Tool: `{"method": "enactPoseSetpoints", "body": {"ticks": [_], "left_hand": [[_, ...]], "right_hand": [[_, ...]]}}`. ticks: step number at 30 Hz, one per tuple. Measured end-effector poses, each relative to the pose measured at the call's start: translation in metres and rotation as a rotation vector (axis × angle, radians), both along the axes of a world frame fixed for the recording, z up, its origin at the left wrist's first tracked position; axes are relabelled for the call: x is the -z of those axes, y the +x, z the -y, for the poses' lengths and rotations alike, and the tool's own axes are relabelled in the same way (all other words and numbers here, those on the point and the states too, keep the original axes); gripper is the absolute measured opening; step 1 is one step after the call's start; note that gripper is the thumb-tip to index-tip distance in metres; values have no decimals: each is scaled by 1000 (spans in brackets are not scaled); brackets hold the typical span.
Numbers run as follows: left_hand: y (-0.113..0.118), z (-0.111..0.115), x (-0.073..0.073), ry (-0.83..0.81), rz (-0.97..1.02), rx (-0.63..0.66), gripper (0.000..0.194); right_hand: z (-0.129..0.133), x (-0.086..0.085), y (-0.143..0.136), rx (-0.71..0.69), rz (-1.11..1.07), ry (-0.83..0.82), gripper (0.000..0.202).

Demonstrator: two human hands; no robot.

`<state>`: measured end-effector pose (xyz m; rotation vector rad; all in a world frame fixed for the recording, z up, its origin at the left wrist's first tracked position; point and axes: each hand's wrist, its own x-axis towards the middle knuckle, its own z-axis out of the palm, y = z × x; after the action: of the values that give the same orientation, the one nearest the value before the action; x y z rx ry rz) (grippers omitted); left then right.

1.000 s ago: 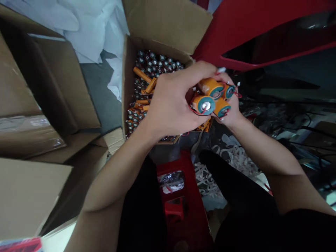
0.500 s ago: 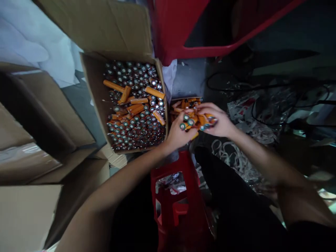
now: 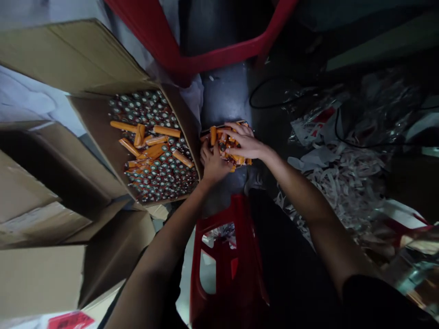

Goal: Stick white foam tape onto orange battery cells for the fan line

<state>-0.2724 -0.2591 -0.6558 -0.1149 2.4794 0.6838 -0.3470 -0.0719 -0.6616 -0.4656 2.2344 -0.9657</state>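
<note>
Orange cylindrical batteries [image 3: 240, 160] lie heaped in a small box between my hands. My right hand [image 3: 248, 142] lies across the heap from the right, its fingers stretched out and apart over the batteries. From the lower left, my left hand [image 3: 214, 162] reaches to the heap's near edge with its fingers spread, touching the batteries there. Close to the left stands a large cardboard box [image 3: 99, 130] packed with upright batteries [image 3: 168, 176], their round ends facing up. Several loose orange batteries [image 3: 166, 131] lie on top of them.
A red plastic stool [image 3: 222, 50] stands beyond the small box, and another red stool [image 3: 200, 283] is between my legs. Open cardboard cartons [image 3: 41, 274] are at the left. Plastic bags and shredded white strips [image 3: 346, 187] cover the floor at right, with a black cable [image 3: 252, 98] nearby.
Both hands have lowered the batteries they were holding into the small box's heap, and their fingers have spread. The head view has shifted and turned.
</note>
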Motion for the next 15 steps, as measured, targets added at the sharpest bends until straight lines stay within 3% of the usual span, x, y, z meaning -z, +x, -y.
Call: {"method": "enactPoseSetpoints", "body": {"ticks": [2,4,7,11,13,15], "left_hand": [[6,2,-7,12,4,27,94],[12,7,-16,21,-20,69,88],[12,13,-28,-6,-63,18,71],[2,6,-23,4,-24,-54,56],[10,-2,-20,-16,-60,-142,54],[33,-11,-23,-7,-68,-296,52]], "right_hand": [[0,3,6,101,-40,-24,52],[-2,4,16,225,-75,-68,43],[-6,5,26,364,-107,-94,45],[1,19,20,437,-185,35,44],[8,29,12,451,-202,102,56],[13,36,6,394,-195,94,58]]}}
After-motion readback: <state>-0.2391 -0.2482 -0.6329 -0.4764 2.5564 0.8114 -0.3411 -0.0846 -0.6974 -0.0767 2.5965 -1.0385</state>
